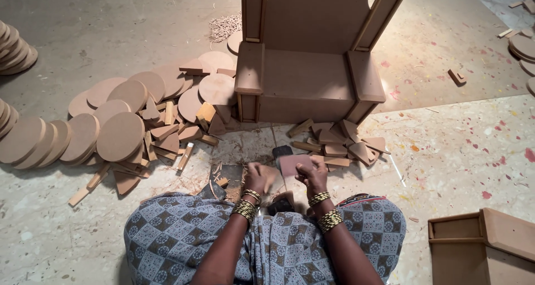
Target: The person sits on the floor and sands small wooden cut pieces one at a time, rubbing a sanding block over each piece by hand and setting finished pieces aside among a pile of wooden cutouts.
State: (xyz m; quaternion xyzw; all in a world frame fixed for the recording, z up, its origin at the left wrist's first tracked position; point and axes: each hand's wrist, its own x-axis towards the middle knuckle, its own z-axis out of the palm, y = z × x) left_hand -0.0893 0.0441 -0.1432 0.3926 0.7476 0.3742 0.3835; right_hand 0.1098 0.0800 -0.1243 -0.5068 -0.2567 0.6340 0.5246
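Observation:
My left hand (257,178) is closed around a small pale wooden piece (270,176) low over the floor. Beside it, my right hand (312,174) grips a reddish-brown rectangular sheet, likely sandpaper (293,163), held against the wooden piece. Both wrists carry gold bangles. My knees, covered in blue patterned cloth, frame the hands. A dark flat object (281,150) lies just beyond the sheet.
A brown fibreboard chair-shaped frame (310,73) stands right ahead. Round fibreboard discs (120,135) and wedge offcuts (340,140) litter the floor left and centre. A boxy fibreboard piece (485,243) sits at lower right. More discs (524,45) lie at far right.

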